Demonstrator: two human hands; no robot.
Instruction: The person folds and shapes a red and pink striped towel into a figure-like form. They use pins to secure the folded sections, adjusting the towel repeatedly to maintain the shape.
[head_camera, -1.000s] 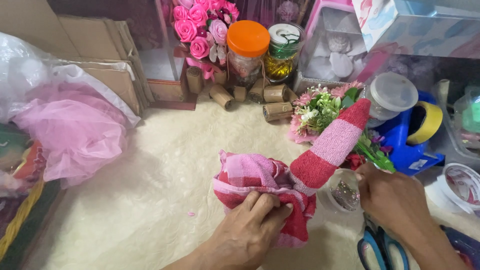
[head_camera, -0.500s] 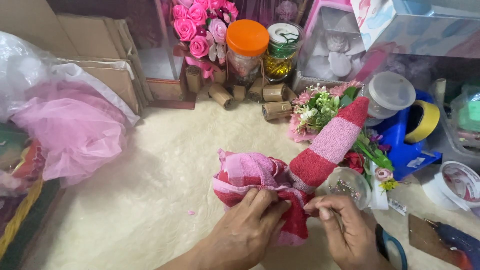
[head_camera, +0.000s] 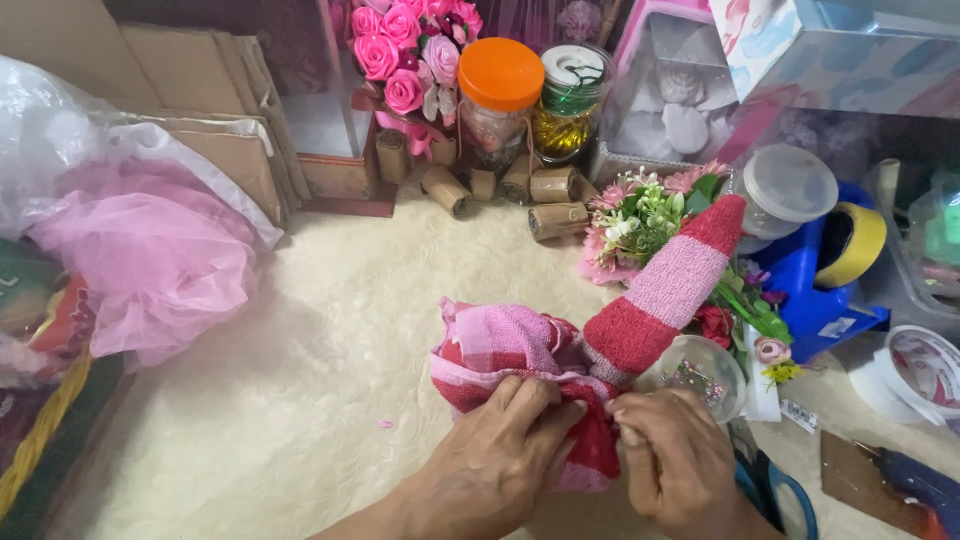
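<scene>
**Both hands pinch a folded striped towel on a cluttered craft table**

Cream textured cloth (head_camera: 300, 400) covers the work surface, crowded round its edges with craft supplies. At the centre, slightly toward five o'clock, lies a red-and-pink striped towel (head_camera: 520, 350), bunched into a rounded body with a rolled part rising toward one o'clock. The left hand (head_camera: 500, 450) presses on the towel's near edge, fingers curled closed over the fabric. The right hand (head_camera: 670, 455), just beside it and touching the towel, pinches the fabric between thumb and fingertips; whether it also holds something small cannot be told.

At three o'clock from the towel, a clear round container (head_camera: 700, 372) sits against the rolled part, with a bunch of artificial flowers (head_camera: 640, 215) behind it. At twelve o'clock stand a jar with an orange lid (head_camera: 498, 95) and several cardboard rolls (head_camera: 550, 200). Pink netting (head_camera: 150, 260) lies at nine o'clock. Blue-handled scissors (head_camera: 775, 490) and a glue gun (head_camera: 920, 485) rest at four o'clock.
</scene>
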